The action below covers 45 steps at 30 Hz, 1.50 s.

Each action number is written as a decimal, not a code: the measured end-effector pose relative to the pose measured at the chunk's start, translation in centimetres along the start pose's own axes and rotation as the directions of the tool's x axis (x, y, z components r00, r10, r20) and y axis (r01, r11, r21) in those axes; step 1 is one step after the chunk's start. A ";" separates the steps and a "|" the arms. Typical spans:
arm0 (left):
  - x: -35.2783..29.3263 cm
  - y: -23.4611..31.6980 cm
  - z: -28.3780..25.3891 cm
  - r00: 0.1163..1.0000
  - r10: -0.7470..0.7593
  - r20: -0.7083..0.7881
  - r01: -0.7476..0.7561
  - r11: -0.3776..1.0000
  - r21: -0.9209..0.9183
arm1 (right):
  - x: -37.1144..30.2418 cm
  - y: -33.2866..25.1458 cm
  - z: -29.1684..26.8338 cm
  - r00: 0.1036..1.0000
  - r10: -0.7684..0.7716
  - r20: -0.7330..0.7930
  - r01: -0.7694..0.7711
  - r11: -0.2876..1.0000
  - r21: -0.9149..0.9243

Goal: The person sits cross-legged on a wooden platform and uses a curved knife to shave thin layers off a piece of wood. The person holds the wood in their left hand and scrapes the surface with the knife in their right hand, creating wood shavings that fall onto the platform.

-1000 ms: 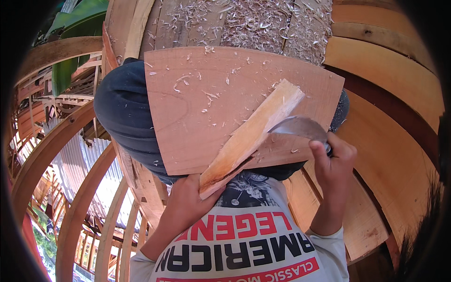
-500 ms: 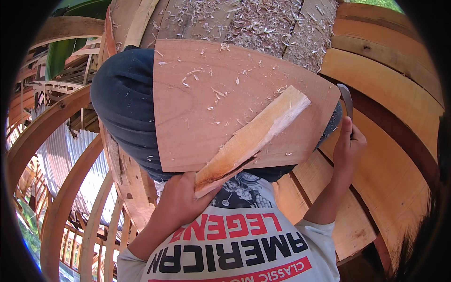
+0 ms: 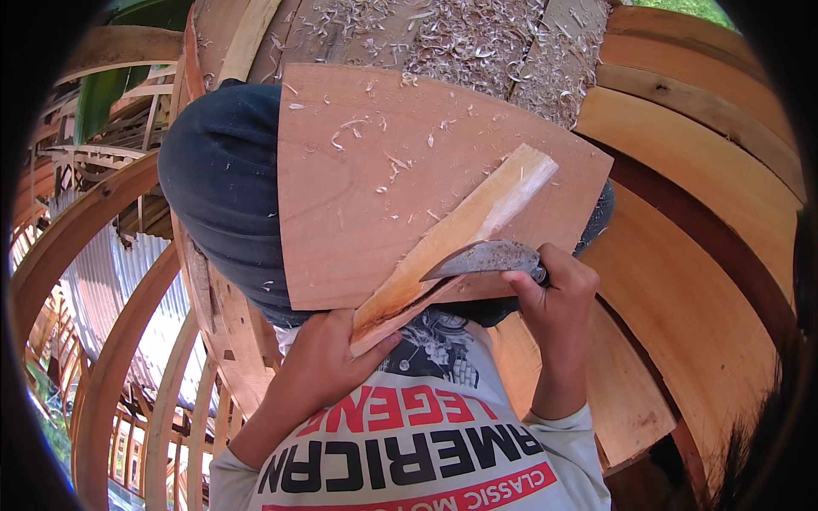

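A flat wooden board (image 3: pixel 358 230) lies across my lap, dotted with curled shavings. Slanting over it is a long piece of wood (image 3: pixel 473 213), pale at its far end and darker, with a black crack, near my body. My left hand (image 3: pixel 328 353) is closed round its near end. In my right hand (image 3: pixel 558 294) is a knife with a curved, rust-spotted blade (image 3: pixel 490 258). The blade lies over the wood's right edge, about midway along; its handle is mostly hidden in my fingers.
Wood shavings (image 3: pixel 477 43) cover the planks beyond the board. Wide planks (image 3: pixel 682 281) run along my right side. To the left stand curved wooden rails (image 3: pixel 128 341), with corrugated metal sheeting (image 3: pixel 119 281) below them. My knee (image 3: pixel 213 162) props up the board's left side.
My right hand has brought the knife leftward and nearer my body, from beyond the board's right corner onto the wood. My left hand keeps its hold, almost unmoved.
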State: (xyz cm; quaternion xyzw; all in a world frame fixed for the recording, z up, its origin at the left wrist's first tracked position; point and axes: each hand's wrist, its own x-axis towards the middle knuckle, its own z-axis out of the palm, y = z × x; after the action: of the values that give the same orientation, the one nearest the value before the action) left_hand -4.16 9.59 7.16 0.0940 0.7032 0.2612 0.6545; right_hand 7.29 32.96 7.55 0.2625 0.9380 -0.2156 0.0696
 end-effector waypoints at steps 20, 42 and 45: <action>0.4 -0.7 1.0 0.998 0.056 -0.026 -0.055 0.998 0.026 | -2.1 0.1 -0.4 0.996 0.004 0.092 -0.013 0.995 0.098; 0.3 -0.7 1.5 0.993 0.056 -0.106 -0.053 0.998 0.023 | -2.0 -0.1 -1.1 0.992 0.041 0.117 -0.061 0.983 0.173; 0.2 -0.3 1.6 0.993 0.053 -0.109 -0.045 0.996 0.073 | -2.9 -0.9 -0.4 0.988 0.047 0.145 -0.062 0.993 0.105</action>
State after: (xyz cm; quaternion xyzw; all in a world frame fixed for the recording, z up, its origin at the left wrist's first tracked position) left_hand -2.61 9.86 6.84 0.1197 0.7447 0.2569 0.6043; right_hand 9.25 31.15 8.94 0.2754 0.9098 -0.2829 0.1278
